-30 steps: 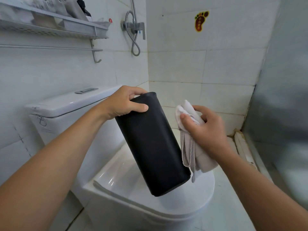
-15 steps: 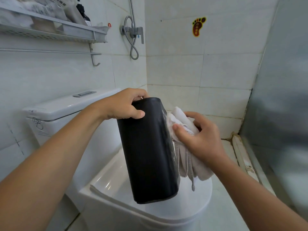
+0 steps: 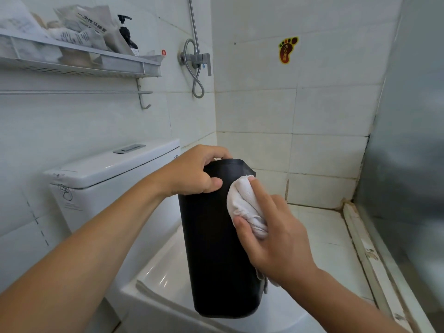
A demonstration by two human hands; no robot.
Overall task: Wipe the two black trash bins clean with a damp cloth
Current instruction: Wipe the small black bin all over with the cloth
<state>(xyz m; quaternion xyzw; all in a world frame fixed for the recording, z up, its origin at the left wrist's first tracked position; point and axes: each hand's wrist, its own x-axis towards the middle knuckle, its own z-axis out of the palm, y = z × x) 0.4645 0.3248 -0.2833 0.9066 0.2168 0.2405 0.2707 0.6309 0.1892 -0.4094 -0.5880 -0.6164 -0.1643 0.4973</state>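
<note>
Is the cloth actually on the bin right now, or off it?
Touching. The head view shows the right hand pressing the white cloth flat against the black bin, no gap visible.

Left of the left hand's fingers (image 3: 213, 183), the toilet tank (image 3: 105, 174) stands close and blocks that side; its lid leaves open air above up to the towel rail (image 3: 72, 92) and the loaded shelf (image 3: 79, 66). Between the two sets of fingers the black bin (image 3: 216, 255) fills the gap, with the cloth (image 3: 242, 203) pressed on its right face under the right hand's fingers (image 3: 260, 193). Below them the closed toilet lid (image 3: 165, 272) lies near the bin's lower end. Right of the right hand's fingers there is open room over the tiled floor (image 3: 319, 231), bounded by the grey partition (image 3: 403, 164). Beyond the fingertips the tiled back wall (image 3: 288, 111) stands well apart
</note>
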